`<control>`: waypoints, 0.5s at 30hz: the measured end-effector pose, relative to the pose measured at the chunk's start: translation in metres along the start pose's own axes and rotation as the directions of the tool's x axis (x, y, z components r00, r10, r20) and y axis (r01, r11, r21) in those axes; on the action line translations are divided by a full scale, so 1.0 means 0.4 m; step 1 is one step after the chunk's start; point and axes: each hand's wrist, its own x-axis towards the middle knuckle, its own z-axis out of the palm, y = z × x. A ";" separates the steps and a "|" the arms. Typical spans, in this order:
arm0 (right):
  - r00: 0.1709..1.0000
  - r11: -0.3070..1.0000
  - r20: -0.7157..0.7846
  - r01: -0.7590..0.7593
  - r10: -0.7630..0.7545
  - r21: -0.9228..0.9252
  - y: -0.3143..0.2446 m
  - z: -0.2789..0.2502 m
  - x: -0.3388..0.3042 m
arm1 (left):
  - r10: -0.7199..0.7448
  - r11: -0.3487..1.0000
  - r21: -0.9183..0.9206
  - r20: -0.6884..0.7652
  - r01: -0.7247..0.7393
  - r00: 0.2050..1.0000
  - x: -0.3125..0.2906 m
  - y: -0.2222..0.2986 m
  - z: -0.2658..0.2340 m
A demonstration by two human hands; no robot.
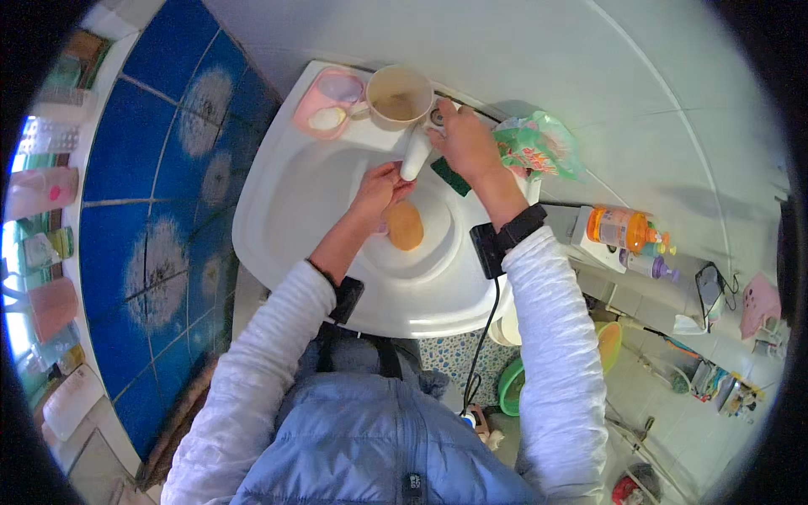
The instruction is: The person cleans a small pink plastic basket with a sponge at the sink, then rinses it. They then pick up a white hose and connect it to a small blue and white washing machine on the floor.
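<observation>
A white sink [278, 227] spreads before me with a white faucet [416, 154] at its back edge. My right hand [469, 143] is closed over the top of the faucet, its fingers around the handle. Below the spout tip is my left hand [379, 192], fingers curled together; what they hold, if anything, is hidden. Just under those fingers a tan oval thing [406, 225], perhaps a sponge, shows in the basin. I cannot tell whether the left hand touches it. Beside my right wrist a dark green scouring pad [451, 177] rests on the sink's rim.
A cream mug [399, 94] and a pink soap dish [324, 108] with white soap stand at the back left. A green plastic bag [536, 143] lies behind my right wrist. Orange bottle [617, 227] on the right shelf; green basin [511, 387] on the floor.
</observation>
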 end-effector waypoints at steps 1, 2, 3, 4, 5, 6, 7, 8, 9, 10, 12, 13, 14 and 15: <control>1.000 1.000 0.029 -0.011 0.011 0.007 0.001 -0.002 0.003 | -0.021 0.998 -0.053 -0.009 0.020 1.000 0.020 -0.013 -0.002; 0.999 1.000 0.042 0.015 -0.016 0.018 0.007 -0.004 0.002 | -0.042 0.994 -0.105 -0.016 0.040 0.999 0.040 -0.027 -0.007; 0.998 0.999 0.058 0.025 -0.027 0.035 0.013 -0.002 0.002 | -0.073 0.991 -0.113 -0.035 0.069 0.997 0.061 -0.039 -0.014; 0.997 0.998 0.074 0.035 -0.039 0.053 0.021 0.002 0.003 | -0.105 0.988 -0.120 -0.053 0.098 0.993 0.081 -0.051 -0.019; 0.996 0.996 0.066 0.052 -0.058 0.076 0.030 0.006 0.002 | -0.154 0.983 -0.118 -0.091 0.143 0.984 0.097 -0.064 -0.025; 0.993 0.997 0.098 0.063 -0.068 0.053 0.037 0.010 0.005 | -0.146 0.980 -0.145 -0.042 0.139 0.988 0.109 -0.076 -0.029; 0.993 0.993 0.076 0.087 -0.093 0.080 0.045 0.014 0.003 | -0.158 0.974 -0.164 -0.014 0.153 0.987 0.117 -0.086 -0.033; 0.992 0.988 0.054 0.112 -0.118 0.105 0.052 0.017 0.001 | -0.167 0.969 -0.184 0.015 0.167 0.986 0.118 -0.095 -0.036; 0.985 0.976 -0.005 0.169 -0.170 0.138 0.058 0.021 -0.008 | -0.169 0.970 -0.172 0.028 0.171 0.985 0.118 -0.100 -0.039; 0.985 0.974 -0.099 0.157 -0.143 0.163 0.061 0.026 -0.024 | -0.170 0.971 -0.160 0.045 0.175 0.984 0.115 -0.101 -0.042; 0.925 0.949 -0.353 0.225 -0.137 0.220 0.054 0.055 -0.060 | -0.206 0.973 -0.108 0.005 0.206 0.978 0.104 -0.093 -0.047; 0.907 0.929 -0.420 0.119 0.043 0.350 0.050 0.073 -0.093 | -0.241 0.969 -0.066 -0.054 0.238 0.969 0.098 -0.085 -0.049; 0.860 0.872 -0.454 0.022 0.233 0.489 0.042 0.098 -0.135 | -0.247 0.969 -0.042 -0.061 0.245 0.967 0.093 -0.075 -0.054; 0.869 0.581 -0.225 -0.084 0.441 0.810 0.025 0.135 -0.171 | -0.255 0.967 -0.027 -0.107 0.253 0.961 0.090 -0.062 -0.060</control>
